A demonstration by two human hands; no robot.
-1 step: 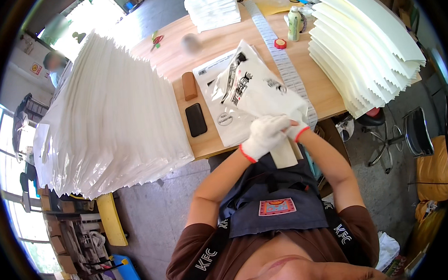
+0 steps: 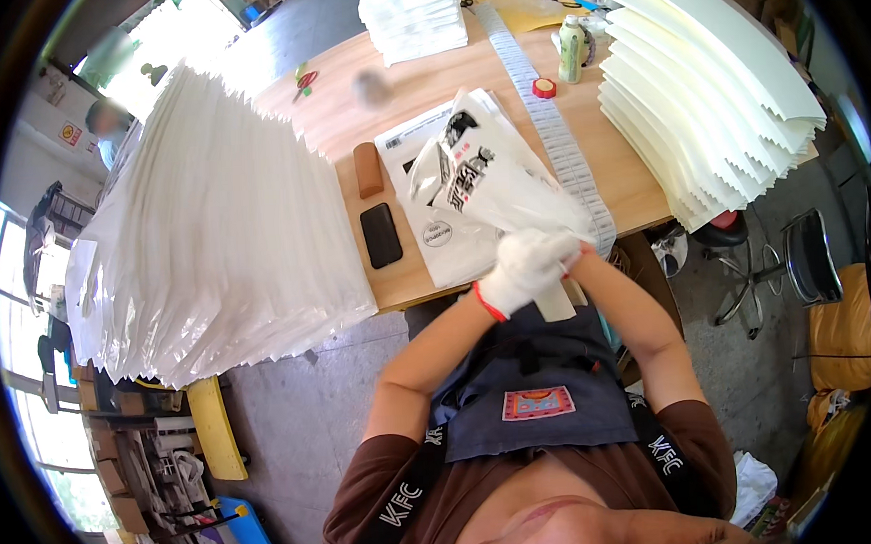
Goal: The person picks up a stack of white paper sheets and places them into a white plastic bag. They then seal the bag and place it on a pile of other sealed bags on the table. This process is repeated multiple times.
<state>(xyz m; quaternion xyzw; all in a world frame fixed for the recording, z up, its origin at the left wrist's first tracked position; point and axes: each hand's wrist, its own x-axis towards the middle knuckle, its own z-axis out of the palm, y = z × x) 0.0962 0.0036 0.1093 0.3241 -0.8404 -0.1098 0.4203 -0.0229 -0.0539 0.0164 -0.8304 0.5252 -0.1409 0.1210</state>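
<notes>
The left grip (image 2: 522, 271) curls closed on the printed bag (image 2: 495, 179); just beside it, the right grip (image 2: 579, 255) is too hidden to tell.

Left forearm (image 2: 429, 352) and right forearm (image 2: 636, 308) bare, elbows bent and spread, wrists converging before the waist, white-gloved left hand (image 2: 524, 267) overlapping right hand (image 2: 570, 258), right mostly hidden, exact finger positions unclear

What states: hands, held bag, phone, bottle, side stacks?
Printed bag, held, creased
Left hand, gloved, closed at the bag's near end
Right hand, gloved, mostly hidden, grip unclear
Phone, lying flat, dark
Bottle, standing upright
White stack, layers fanned
Cream stack, layers splayed
</notes>
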